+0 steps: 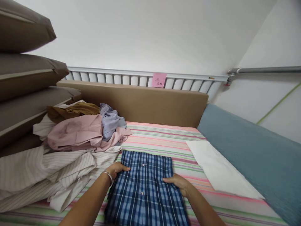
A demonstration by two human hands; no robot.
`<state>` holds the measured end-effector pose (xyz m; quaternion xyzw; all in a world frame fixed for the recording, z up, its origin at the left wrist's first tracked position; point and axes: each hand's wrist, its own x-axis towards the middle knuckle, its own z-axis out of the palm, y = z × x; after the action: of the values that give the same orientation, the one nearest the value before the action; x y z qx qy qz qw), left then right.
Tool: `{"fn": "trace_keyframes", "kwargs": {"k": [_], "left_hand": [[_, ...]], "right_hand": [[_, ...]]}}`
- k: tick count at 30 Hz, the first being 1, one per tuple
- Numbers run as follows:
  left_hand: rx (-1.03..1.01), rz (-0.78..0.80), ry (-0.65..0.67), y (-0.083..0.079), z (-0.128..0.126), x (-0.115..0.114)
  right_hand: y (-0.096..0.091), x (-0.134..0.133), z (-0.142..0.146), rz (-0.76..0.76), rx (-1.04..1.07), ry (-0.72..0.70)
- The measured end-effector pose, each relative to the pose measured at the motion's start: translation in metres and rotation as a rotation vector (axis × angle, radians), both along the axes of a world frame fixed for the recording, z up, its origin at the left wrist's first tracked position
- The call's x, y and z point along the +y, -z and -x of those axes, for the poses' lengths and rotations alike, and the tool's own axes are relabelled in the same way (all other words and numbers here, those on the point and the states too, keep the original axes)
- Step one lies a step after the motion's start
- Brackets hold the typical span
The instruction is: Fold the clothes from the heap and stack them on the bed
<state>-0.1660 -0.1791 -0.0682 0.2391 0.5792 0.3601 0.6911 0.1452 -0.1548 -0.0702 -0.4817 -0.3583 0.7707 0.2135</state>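
Observation:
A blue plaid shirt (148,188), folded into a rectangle with two buttons showing down its middle, lies in front of me. At its left edge my left hand (117,169), with a bracelet on the wrist, grips the cloth, thumb on top and fingers tucked behind. My right hand (178,182) pinches the right edge in the same way, its fingers mostly hidden under the fabric. Close to my left hand spreads a crumpled white shirt with thin dark stripes (70,166).
Behind the striped shirt is a heap with a pink garment (77,131), a lavender one (109,121) and a brown one (75,110). Stacked brown cushions (25,69) rise at left. A folded white cloth (218,166) lies right on the striped sheet (160,138), beside a blue-grey panel (249,153).

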Motion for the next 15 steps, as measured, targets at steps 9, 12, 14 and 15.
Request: {"fn": "trace_keyframes", "kwargs": {"k": [9,12,14,15], "left_hand": [[0.057,-0.326,-0.066,-0.056,-0.005,0.025],[0.091,-0.499,-0.109,-0.100,-0.005,0.038],[0.131,-0.673,-0.147,-0.127,-0.003,0.038],[0.160,-0.764,-0.153,-0.136,-0.001,0.035]], "right_hand": [[-0.048,0.030,-0.004,-0.180,0.007,0.091],[-0.092,0.043,-0.003,-0.364,0.019,0.177],[-0.118,0.044,-0.004,-0.606,-0.036,0.276],[-0.126,0.041,-0.006,-0.748,-0.104,0.323]]}}
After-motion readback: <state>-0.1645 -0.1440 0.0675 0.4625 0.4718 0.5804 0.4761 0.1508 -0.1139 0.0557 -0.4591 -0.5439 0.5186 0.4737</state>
